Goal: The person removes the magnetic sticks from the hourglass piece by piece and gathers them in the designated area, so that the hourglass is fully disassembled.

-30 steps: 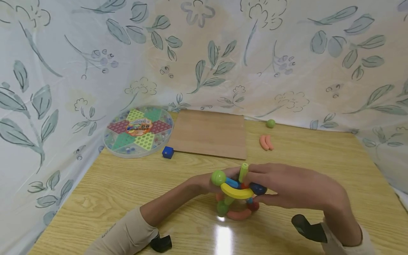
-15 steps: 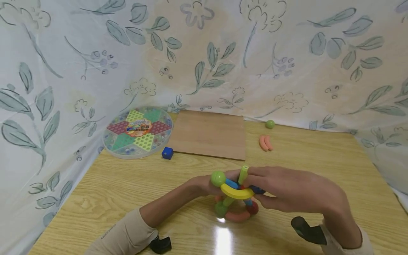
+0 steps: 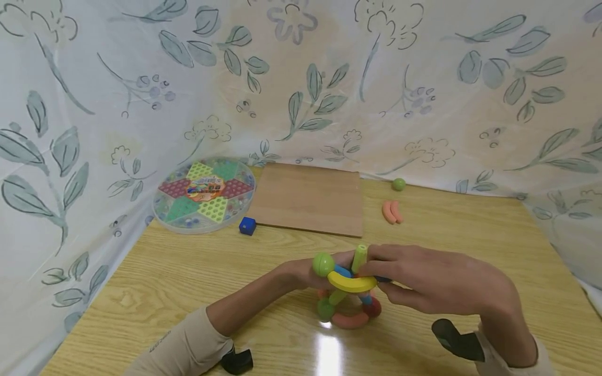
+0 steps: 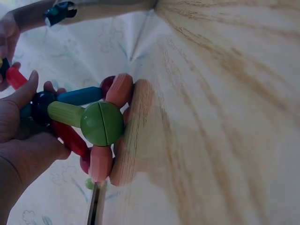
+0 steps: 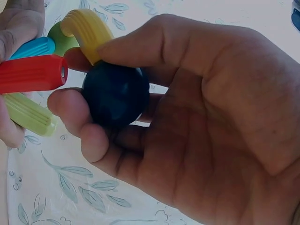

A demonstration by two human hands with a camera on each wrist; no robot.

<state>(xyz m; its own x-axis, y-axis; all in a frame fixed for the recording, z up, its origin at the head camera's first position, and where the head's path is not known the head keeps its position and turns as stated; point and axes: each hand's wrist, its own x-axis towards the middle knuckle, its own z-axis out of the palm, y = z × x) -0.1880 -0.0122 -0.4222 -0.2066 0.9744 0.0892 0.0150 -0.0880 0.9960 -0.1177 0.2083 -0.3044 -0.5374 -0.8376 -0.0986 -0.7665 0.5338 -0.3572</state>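
Observation:
A toy structure [image 3: 350,292] of coloured rods, curved pieces and balls stands on the wooden table [image 3: 164,277]. My left hand [image 3: 301,272] grips it from the left, beside its upper green ball [image 3: 323,263] and yellow curved piece [image 3: 351,283]. My right hand [image 3: 423,279] comes in from the right. In the right wrist view its thumb and fingers pinch a dark blue ball [image 5: 116,93] at the end of the yellow curved piece [image 5: 86,30], next to a red rod [image 5: 30,73]. The left wrist view shows a lower green ball [image 4: 102,123] and salmon curved pieces [image 4: 119,91] on the table.
At the back left lie a round Chinese checkers board [image 3: 204,193] and a blue cube [image 3: 247,225]. A wooden board [image 3: 310,197] lies at the back centre. Two salmon curved pieces [image 3: 392,211] and a loose green ball [image 3: 398,183] lie at the back right. Floral cloth [image 3: 94,104] walls the table.
My right fingers have closed further round the dark blue ball, which now hardly shows in the head view. The structure and my left hand have barely shifted.

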